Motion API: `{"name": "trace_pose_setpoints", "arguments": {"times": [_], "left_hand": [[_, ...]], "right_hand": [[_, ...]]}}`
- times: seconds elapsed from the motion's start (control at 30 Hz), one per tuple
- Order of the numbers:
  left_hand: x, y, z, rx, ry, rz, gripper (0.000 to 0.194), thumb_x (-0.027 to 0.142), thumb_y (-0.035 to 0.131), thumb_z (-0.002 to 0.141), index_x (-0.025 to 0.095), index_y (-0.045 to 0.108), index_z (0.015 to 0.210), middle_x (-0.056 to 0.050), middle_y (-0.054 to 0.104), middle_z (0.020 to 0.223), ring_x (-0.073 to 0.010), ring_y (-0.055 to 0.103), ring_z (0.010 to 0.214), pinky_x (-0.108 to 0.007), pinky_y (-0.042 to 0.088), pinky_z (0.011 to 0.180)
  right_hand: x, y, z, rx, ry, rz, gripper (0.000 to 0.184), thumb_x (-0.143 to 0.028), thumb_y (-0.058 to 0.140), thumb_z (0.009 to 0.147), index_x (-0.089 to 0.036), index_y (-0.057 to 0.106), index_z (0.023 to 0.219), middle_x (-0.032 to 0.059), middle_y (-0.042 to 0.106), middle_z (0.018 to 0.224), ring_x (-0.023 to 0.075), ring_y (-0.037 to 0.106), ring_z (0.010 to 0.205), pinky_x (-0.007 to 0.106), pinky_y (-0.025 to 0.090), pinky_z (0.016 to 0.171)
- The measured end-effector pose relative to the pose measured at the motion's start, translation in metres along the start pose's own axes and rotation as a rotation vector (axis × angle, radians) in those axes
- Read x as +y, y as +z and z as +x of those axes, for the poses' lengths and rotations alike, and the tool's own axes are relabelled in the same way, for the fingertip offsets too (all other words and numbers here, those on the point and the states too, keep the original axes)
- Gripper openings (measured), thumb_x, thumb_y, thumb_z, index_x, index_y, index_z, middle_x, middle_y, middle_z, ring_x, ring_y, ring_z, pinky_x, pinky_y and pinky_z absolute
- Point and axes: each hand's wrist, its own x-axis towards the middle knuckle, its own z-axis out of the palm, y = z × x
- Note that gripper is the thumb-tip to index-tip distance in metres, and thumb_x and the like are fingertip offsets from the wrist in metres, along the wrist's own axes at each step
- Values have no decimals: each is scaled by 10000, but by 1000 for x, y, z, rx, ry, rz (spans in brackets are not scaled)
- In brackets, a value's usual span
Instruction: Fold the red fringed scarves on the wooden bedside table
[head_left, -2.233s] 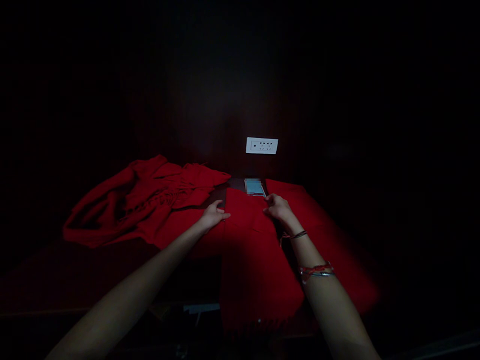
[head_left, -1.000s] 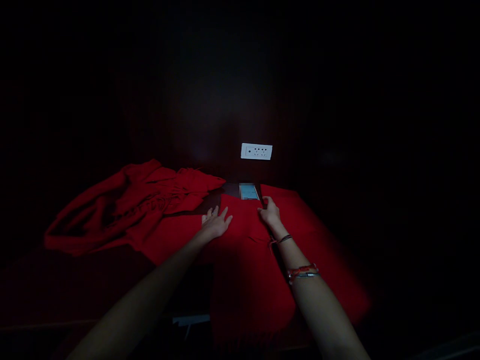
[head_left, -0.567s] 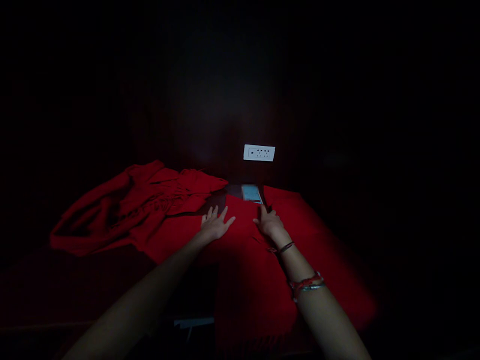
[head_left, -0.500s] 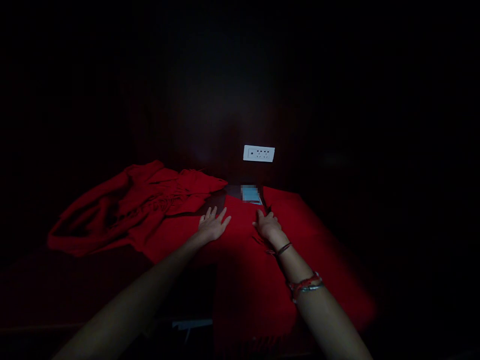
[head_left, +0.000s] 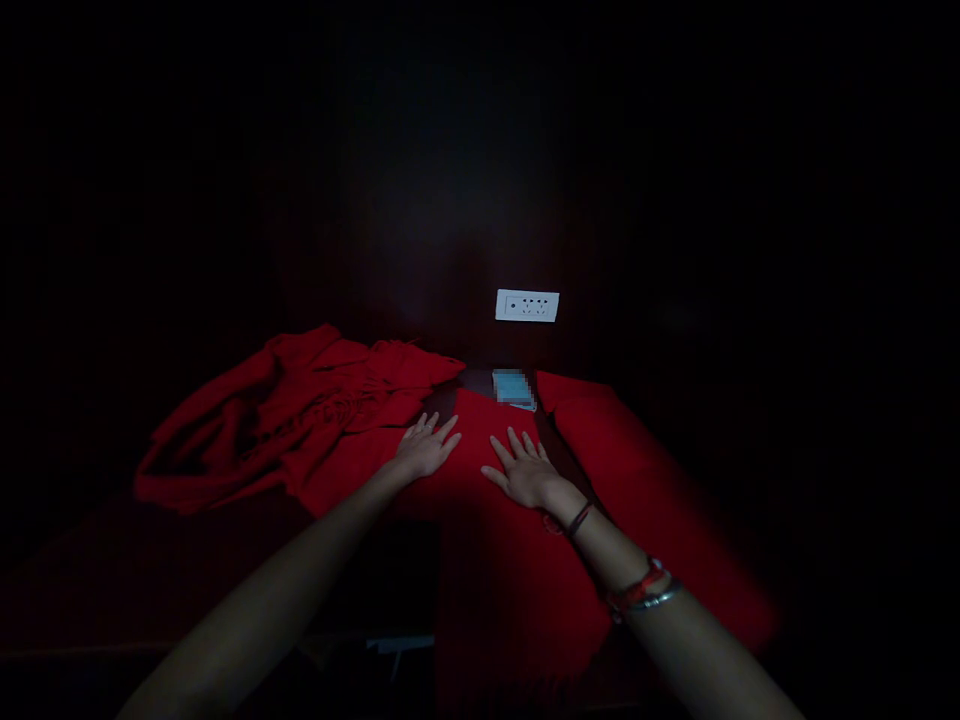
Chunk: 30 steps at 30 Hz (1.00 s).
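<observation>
We press the left hand point(head_left: 426, 450) and right hand point(head_left: 529, 472) flat, fingers spread, on the red scarf point(head_left: 495, 520) draped over the tabletop's near edge. The blurred card point(head_left: 513, 388) shows no legible writing.

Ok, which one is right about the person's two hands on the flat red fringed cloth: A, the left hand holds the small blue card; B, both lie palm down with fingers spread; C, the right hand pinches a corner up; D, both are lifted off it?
B: the left hand and right hand both rest flat, fingers spread, on the flat red fringed cloth.
</observation>
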Motion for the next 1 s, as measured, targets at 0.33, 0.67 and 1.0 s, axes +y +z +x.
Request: {"name": "trace_pose_setpoints", "arguments": {"times": [0.33, 0.67, 1.0], "left_hand": [[8, 0, -7, 59, 9, -7, 551, 521, 143, 797, 258, 169, 1280, -42, 180, 1336, -247, 107, 1211, -367, 178, 934], [12, -3, -9, -1, -49, -28, 646, 561, 87, 770, 180, 240, 1268, -65, 184, 1332, -235, 111, 1212, -367, 141, 958], [0, -21, -23, -274, -83, -73, 1127, 795, 310, 447, 79, 97, 1291, -116, -2, 1333, -295, -50, 1198, -437, 83, 965]], "right_hand": [[4, -18, -8, 127, -3, -8, 699, -565, 62, 767, -113, 87, 1299, 80, 19, 1357, 217, -39, 1220, 392, 58, 967], [1, -3, -14, -23, 78, -106, 790, -657, 109, 704, -139, 77, 1299, 154, 59, 1344, 270, 1, 1214, 430, 81, 944], [-14, -67, 70, 246, -92, -38, 340, -317, 348, 803, -126, 509, 1034, 123, 535, 1044, 187, 481, 964, 227, 329, 779]]}}
